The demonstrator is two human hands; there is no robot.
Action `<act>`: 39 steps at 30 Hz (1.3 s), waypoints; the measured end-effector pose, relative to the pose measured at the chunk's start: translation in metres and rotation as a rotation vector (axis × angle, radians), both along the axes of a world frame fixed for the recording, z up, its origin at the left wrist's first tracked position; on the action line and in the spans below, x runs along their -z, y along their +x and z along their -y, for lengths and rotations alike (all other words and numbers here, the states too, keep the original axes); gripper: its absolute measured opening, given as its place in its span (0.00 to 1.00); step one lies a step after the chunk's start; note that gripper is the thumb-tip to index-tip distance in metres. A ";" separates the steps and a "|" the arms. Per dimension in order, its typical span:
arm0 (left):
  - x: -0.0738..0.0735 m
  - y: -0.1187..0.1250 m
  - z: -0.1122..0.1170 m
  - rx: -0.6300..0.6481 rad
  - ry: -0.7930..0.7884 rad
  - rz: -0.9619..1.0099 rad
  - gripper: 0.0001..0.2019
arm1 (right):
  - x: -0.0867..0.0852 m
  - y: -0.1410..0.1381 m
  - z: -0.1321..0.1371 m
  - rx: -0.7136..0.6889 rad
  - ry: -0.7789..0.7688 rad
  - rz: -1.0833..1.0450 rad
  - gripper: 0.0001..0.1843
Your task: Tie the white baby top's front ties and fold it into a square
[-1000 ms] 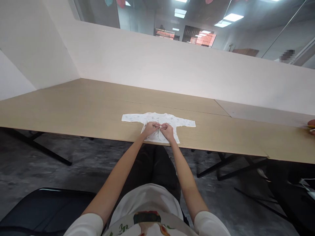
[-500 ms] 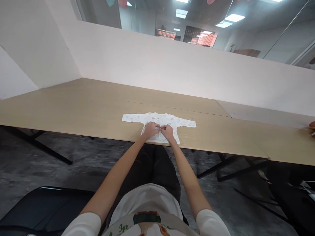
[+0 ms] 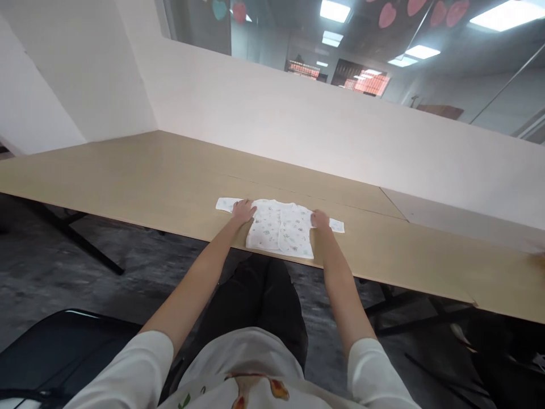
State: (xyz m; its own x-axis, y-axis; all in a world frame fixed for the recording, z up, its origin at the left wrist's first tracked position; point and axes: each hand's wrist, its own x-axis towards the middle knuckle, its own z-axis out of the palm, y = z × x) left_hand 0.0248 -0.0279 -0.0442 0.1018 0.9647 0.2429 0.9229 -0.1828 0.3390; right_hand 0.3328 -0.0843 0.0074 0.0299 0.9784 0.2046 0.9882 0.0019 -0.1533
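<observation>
A small white baby shirt (image 3: 279, 230) with a scattered pale print lies flat on the table, its sleeves stretched out to both sides and its lower hem by the table's front edge. My left hand (image 3: 244, 211) rests on the left sleeve close to the body of the shirt, fingers laid out over the cloth. On the other sleeve, beside the shirt's right side, is my right hand (image 3: 320, 219); its fingers look bent, but they are blurred and partly hidden. Both sleeve ends show beyond my hands.
The long wooden table (image 3: 140, 176) runs along a white wall (image 3: 255, 108) with a window above. A black chair (image 3: 72, 355) stands at the lower left. Dark table legs (image 3: 80, 238) show underneath. Something blurred sits at the table's far right edge.
My hands were together at the middle of the shirt's front, fingers pinching there. They have moved apart and outward onto the sleeves, and the shirt's front now shows whole. The view has tilted slightly.
</observation>
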 end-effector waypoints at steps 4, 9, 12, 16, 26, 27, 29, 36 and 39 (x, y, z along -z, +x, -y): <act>-0.003 -0.014 0.001 0.026 -0.046 -0.056 0.23 | 0.010 0.014 0.001 0.038 -0.095 0.189 0.15; -0.027 -0.016 -0.006 -0.013 -0.116 -0.149 0.18 | 0.006 0.039 0.006 0.037 -0.214 0.303 0.18; -0.051 -0.014 -0.014 0.010 -0.001 -0.135 0.13 | -0.018 0.051 0.002 0.034 -0.098 0.307 0.20; -0.106 -0.014 -0.031 -0.001 0.135 -0.072 0.17 | -0.074 0.065 -0.006 0.133 0.125 0.335 0.21; -0.121 -0.044 -0.004 0.114 0.324 -0.220 0.15 | -0.077 0.081 0.039 -0.015 0.184 0.556 0.22; -0.108 -0.047 0.003 0.163 0.285 -0.258 0.14 | -0.063 0.082 0.046 -0.066 0.122 0.585 0.20; -0.081 -0.051 0.016 0.271 0.237 -0.300 0.11 | -0.038 0.083 0.059 -0.164 0.044 0.629 0.16; -0.024 -0.072 0.046 0.439 0.051 -0.166 0.09 | 0.009 0.087 0.103 -0.351 -0.140 0.583 0.14; -0.016 -0.090 0.046 0.327 -0.016 -0.070 0.17 | 0.018 0.094 0.109 -0.278 -0.192 0.500 0.15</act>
